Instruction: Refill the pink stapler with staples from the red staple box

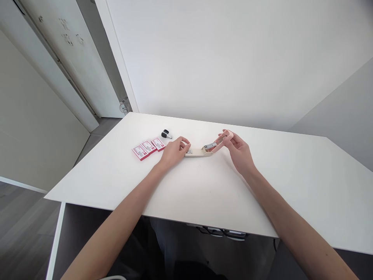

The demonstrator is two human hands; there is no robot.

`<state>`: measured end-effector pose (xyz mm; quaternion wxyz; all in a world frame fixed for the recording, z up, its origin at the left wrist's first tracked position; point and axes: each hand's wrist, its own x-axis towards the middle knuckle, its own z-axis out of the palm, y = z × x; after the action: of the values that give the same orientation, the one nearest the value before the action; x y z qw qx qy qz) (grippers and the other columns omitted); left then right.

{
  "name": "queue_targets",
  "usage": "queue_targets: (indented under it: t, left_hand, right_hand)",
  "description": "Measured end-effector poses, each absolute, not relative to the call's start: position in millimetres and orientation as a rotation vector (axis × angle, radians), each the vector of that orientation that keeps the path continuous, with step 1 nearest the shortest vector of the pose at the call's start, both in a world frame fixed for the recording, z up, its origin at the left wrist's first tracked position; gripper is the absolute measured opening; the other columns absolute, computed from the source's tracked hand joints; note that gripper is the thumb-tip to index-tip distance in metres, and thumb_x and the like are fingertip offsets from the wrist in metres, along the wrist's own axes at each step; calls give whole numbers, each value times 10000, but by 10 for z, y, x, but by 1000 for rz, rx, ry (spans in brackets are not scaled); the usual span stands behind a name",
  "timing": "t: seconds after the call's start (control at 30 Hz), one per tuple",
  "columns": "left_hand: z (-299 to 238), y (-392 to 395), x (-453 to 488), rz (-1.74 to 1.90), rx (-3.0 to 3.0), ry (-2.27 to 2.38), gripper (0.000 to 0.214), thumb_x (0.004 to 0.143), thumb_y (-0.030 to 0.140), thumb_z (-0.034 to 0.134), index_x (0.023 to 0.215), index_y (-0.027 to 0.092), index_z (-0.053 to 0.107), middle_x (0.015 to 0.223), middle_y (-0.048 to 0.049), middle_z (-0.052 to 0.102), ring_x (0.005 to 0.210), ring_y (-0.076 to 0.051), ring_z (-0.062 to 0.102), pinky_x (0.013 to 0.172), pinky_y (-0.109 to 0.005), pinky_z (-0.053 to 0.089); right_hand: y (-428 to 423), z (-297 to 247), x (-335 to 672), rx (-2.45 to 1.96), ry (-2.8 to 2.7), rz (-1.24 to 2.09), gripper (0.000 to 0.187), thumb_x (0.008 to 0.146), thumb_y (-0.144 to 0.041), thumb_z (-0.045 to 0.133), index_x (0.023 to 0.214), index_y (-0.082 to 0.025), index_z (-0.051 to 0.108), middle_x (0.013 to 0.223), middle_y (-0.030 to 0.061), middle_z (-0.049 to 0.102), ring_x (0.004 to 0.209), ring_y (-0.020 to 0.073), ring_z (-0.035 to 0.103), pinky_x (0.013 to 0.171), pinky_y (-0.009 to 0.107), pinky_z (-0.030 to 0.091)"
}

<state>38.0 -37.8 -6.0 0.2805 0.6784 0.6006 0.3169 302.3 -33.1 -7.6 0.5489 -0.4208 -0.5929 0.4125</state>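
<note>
A stapler (199, 152) lies swung wide open on the table, with a cream base, a pink top arm and a metal staple channel between them. My left hand (174, 151) is closed at the left end of the base, thumb and fingers on it. The pink top arm is gripped between the thumb and fingers of my right hand (239, 149), which tilts it up to the right. Three red and white small boxes (148, 146) lie in a slanting row left of my left hand. Behind them rests a small black staple remover (166, 134) with a metal tip.
The white table (186, 194) meets a white wall (218, 58) at the back. Its front edge runs below my forearms, with cables (224, 232) hanging underneath. A doorway frame and a grey floor (20, 217) are at the left.
</note>
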Motion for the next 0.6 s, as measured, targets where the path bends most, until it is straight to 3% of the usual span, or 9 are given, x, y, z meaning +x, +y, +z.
queue_targets:
  t: [0.17,0.43,0.6]
  left_hand:
    - [-33,-428,440,812,1862,1563,236,990,467,578,1078,273,679,955,10,801,815,-181,702,677,-296,450]
    - [-35,-485,536,767,1915,1455,269,996,504,563,1098,280,674,926,13,798,816,-186,709,683,-292,468]
    - [-27,-492,561,734,1946,1432,282,1002,518,557,1107,284,673,952,11,806,840,-194,716,697,-297,471]
  right_hand:
    - [-382,-59,2980,-996,-1469,990,413,933,-627,730,1149,-275,751,1184,89,758,1340,320,642,1123,542,533]
    - [-473,-53,2931,-1011,-1515,1116,489,875,-618,784,1259,-316,754,1239,80,736,1178,304,691,850,460,639]
    - [-539,-42,2883,-1077,-1637,1062,454,887,-559,786,1276,-327,764,1289,52,750,1205,297,670,1000,478,568]
